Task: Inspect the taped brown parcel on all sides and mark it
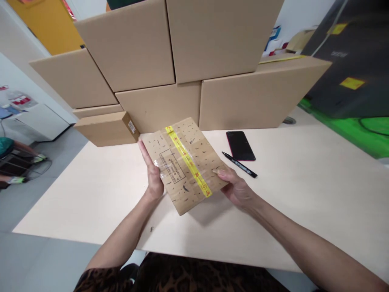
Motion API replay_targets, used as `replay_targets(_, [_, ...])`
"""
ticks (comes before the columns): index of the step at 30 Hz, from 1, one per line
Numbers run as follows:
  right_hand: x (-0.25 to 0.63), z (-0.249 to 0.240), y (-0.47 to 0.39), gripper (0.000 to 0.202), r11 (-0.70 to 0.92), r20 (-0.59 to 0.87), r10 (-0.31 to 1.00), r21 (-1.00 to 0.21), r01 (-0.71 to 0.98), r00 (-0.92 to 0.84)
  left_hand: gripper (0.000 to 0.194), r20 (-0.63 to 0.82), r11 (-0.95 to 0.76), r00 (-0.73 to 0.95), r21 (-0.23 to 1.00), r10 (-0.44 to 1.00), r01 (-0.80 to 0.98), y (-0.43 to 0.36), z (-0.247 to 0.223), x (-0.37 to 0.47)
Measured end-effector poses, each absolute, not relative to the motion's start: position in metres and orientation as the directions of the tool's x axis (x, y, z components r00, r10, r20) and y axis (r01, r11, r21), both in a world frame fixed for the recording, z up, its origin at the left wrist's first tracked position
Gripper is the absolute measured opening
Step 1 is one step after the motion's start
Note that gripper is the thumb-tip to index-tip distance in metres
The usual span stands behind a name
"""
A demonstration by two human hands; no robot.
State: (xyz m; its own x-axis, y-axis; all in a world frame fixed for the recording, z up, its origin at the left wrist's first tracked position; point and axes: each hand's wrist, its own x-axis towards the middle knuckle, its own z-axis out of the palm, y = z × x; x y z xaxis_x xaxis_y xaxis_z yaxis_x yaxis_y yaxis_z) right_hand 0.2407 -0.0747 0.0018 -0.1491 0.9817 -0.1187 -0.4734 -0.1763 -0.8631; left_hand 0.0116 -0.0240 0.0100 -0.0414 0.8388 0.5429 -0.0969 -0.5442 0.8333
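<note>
Between my two hands is a flat brown cardboard box (170, 142), tilted above the table. Dark flecks dot its face, with a printed frame of text on the left and a strip of yellow tape (189, 162) bearing red characters running down it. My left hand (154, 174) supports the left edge, its fingers stretched along the side. At the lower right corner, my right hand (237, 186) grips with the thumb on top and the fingers underneath. A black marker (240, 164) lies on the table beyond my right hand, touching or nearly touching a dark phone (240, 146).
Large cardboard boxes (158, 107) are stacked along the back of the white table (304, 190). A smaller carton (105, 127) stands at the back left edge. Behind on the right is a big dark object (361, 52) with yellow labels. A person's legs (18, 178) show at far left.
</note>
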Motion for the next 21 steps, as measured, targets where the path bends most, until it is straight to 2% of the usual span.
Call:
replay_targets(3, [0.241,0.002,-0.072,0.047,-0.154,-0.137,0.988,-0.844,-0.514,-0.071,0.108,0.707,-0.714,0.099,0.693,0.7,0.099,-0.033,-0.008,0.016])
replay_targets(6, [0.242,0.002,-0.067,0.038,-0.144,-0.178,0.984,-0.818,-0.556,0.008,0.122,0.765,-0.803,0.26,0.52,0.589,0.29,-0.038,-0.026,0.01])
replay_targets(8, [0.245,0.003,-0.065,0.043,-0.148,-0.194,0.981,-0.818,-0.555,0.024,0.107,0.787,-0.866,0.379,0.38,0.487,0.324,-0.039,-0.028,0.005])
replay_targets(10, [0.248,0.006,-0.064,0.052,-0.14,-0.164,0.986,-0.838,-0.528,-0.001,0.086,0.773,-0.912,0.49,0.293,0.403,0.287,-0.038,-0.021,0.0])
replay_targets(11, [0.25,0.007,-0.064,0.057,-0.127,-0.135,0.991,-0.851,-0.51,-0.021,0.079,0.747,-0.922,0.542,0.284,0.385,0.263,-0.036,-0.015,-0.001])
replay_targets(14, [0.255,0.01,-0.064,0.069,-0.078,-0.059,0.997,-0.89,-0.448,-0.057,0.078,0.644,-0.903,0.634,0.332,0.429,0.273,-0.029,0.005,-0.005])
replay_targets(17, [0.259,0.009,-0.066,0.077,-0.025,-0.015,1.0,-0.924,-0.382,-0.027,0.083,0.597,-0.858,0.617,0.356,0.513,0.369,-0.024,0.017,-0.007])
replay_targets(21, [0.26,0.006,-0.07,0.082,0.052,0.061,0.998,-0.954,-0.297,-0.022,0.089,0.606,-0.823,0.562,0.35,0.563,0.447,-0.024,0.021,-0.012])
